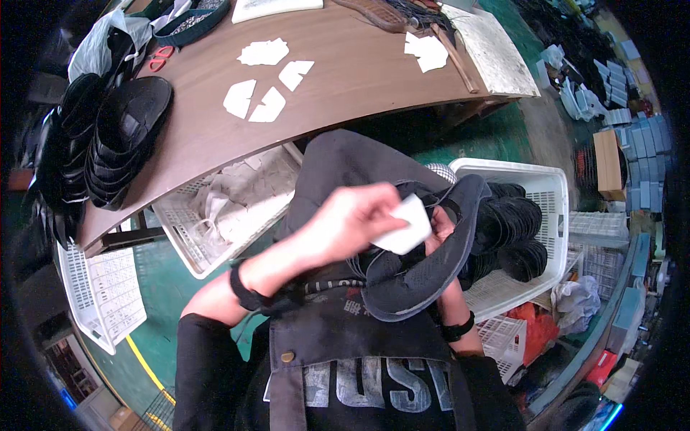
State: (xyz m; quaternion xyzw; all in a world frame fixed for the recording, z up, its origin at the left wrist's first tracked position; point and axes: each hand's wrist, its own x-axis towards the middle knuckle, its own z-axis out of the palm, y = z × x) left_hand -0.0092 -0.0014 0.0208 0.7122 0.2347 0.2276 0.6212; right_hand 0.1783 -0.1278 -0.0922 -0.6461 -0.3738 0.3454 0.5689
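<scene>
Before the brown wooden table (345, 68), the left hand (364, 214) pinched a flat, white, angular piece (407, 228); the right hand (440, 228) held a curved black fabric shoe part (440, 274). Work appeared unfinished: loose white pieces (268, 105) lay on the table.

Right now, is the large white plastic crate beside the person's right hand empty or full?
Partly full: the crate holds stacks of black, rounded pieces; some of its pale bottom shows.

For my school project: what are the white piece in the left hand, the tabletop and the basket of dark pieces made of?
White piece: maybe card or thin foam; flat, matte. Tabletop: probably wood or laminate; smooth, brown, slightly shiny. Basket: likely plastic; smooth white walls with evenly moulded holes.
</scene>
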